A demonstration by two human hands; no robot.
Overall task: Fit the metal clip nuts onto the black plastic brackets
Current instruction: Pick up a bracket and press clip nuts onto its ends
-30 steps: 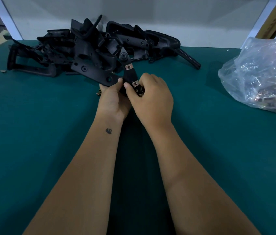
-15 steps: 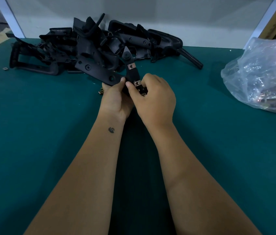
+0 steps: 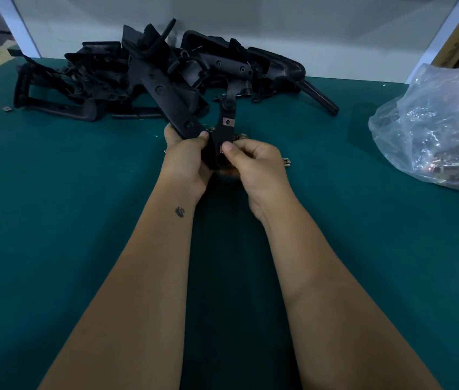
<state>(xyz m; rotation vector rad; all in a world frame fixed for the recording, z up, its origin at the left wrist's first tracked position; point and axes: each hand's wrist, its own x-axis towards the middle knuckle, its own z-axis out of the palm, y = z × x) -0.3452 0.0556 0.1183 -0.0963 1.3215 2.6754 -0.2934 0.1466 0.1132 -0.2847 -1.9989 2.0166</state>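
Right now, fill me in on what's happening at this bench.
A person is fitting clip nuts onto a black bracket. The left hand grips it while the right hand pinches its lower end. One clip nut already sits higher up. More brackets are piled behind on the green table, and a plastic bag lies right.

Bracket pile (image 3: 149, 80) lies behind the held bracket (image 3: 224, 128) (between both hands); bag (image 3: 434, 128) far right.

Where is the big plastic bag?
The plastic bag sits at the right edge of the head view on the green table, right of both hands.
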